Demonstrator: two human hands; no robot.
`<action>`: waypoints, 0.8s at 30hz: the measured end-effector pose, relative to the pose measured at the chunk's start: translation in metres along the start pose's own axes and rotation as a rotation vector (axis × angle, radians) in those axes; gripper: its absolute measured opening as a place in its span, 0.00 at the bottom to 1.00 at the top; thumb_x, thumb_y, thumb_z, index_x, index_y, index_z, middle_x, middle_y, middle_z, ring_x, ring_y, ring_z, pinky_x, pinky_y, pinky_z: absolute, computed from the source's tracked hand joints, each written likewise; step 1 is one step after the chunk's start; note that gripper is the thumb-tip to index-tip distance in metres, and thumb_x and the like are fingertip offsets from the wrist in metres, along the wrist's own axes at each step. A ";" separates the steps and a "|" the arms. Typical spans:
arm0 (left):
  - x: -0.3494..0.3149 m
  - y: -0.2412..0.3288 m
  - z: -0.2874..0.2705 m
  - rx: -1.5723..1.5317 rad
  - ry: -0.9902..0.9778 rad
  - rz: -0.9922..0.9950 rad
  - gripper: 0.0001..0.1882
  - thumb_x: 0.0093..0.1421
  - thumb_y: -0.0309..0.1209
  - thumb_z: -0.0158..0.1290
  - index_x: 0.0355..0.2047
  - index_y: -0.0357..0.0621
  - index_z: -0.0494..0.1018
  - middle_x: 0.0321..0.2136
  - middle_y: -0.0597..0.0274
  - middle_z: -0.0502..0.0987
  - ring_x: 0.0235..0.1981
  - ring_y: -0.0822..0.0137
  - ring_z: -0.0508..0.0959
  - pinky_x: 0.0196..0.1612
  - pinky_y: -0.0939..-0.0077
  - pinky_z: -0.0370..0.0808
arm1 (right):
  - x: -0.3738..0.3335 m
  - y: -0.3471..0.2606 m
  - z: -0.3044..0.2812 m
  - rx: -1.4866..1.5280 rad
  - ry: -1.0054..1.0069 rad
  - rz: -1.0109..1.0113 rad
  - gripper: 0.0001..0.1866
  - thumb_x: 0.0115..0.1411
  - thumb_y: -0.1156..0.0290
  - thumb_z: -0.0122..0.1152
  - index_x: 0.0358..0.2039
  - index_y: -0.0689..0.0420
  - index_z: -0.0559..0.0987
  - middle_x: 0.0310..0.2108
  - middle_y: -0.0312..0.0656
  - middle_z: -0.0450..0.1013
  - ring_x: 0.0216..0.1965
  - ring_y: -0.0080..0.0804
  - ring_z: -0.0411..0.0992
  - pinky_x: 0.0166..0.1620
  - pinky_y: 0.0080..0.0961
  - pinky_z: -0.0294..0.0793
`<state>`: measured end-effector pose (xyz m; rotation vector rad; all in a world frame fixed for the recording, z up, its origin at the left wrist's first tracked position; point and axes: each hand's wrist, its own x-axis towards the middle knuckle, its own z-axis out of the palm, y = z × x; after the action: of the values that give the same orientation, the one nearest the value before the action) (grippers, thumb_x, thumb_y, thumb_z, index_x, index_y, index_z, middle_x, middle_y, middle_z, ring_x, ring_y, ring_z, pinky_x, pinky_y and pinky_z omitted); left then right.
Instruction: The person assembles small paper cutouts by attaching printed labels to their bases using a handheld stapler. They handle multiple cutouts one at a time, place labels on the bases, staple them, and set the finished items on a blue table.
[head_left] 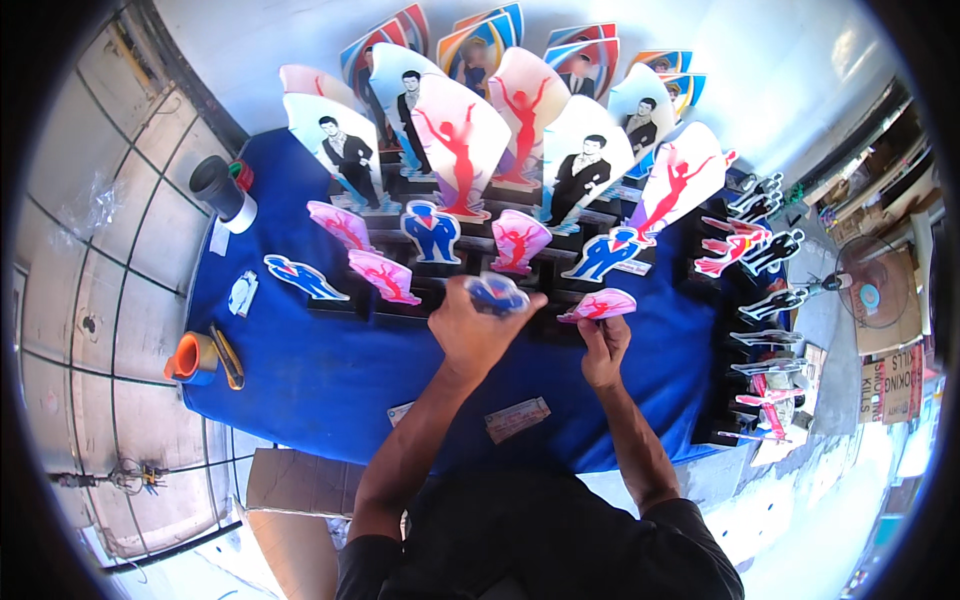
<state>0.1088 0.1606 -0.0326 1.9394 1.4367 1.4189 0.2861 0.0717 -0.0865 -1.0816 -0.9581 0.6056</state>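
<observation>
My left hand (470, 325) is closed around a small blue figure cutout (500, 293), which looks blurred. To its right, my right hand (605, 348) pinches a small pink cutout with a red dancing figure (608, 303) by its lower edge. Just beyond my hands stand other small cutouts, among them a blue suited figure (432, 232) and a pink dancer cutout (520, 240). Behind them rise large fan-shaped trophy panels with a red dancer (462, 140) or a man in a dark suit (588, 160), set on black bases. My fingers partly cover both held pieces.
A blue cloth (330, 400) covers the table. On its left are tape rolls (193, 358), a yellow cutter knife (227, 357) and a black cylinder (212, 182). Several black and red figure cutouts (775, 250) line the right edge. A paper slip (517, 418) lies near me.
</observation>
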 end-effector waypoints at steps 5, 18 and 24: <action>0.006 0.004 0.007 -0.095 -0.036 -0.168 0.39 0.37 0.49 0.81 0.38 0.40 0.72 0.23 0.61 0.81 0.25 0.62 0.84 0.32 0.66 0.81 | 0.005 -0.003 0.004 -0.097 -0.039 -0.101 0.07 0.64 0.81 0.58 0.42 0.62 0.80 0.39 0.37 0.77 0.40 0.25 0.74 0.47 0.23 0.72; -0.050 -0.108 -0.162 0.004 -0.129 -0.139 0.17 0.53 0.19 0.41 0.43 0.35 0.72 0.41 0.47 0.75 0.40 0.52 0.73 0.49 0.60 0.70 | -0.062 -0.053 -0.005 -0.678 -0.493 0.167 0.08 0.55 0.78 0.70 0.36 0.61 0.81 0.34 0.48 0.77 0.32 0.41 0.76 0.37 0.33 0.77; -0.044 -0.139 -0.213 0.330 -0.280 -0.076 0.17 0.54 0.21 0.43 0.44 0.37 0.73 0.43 0.46 0.76 0.42 0.47 0.73 0.50 0.53 0.68 | -0.056 -0.057 0.030 -0.709 -0.549 0.090 0.12 0.55 0.72 0.72 0.39 0.60 0.82 0.36 0.49 0.77 0.40 0.51 0.77 0.43 0.42 0.78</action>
<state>-0.1449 0.1242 -0.0627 2.1463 1.6654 0.8748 0.2310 0.0190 -0.0480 -1.6302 -1.6850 0.6700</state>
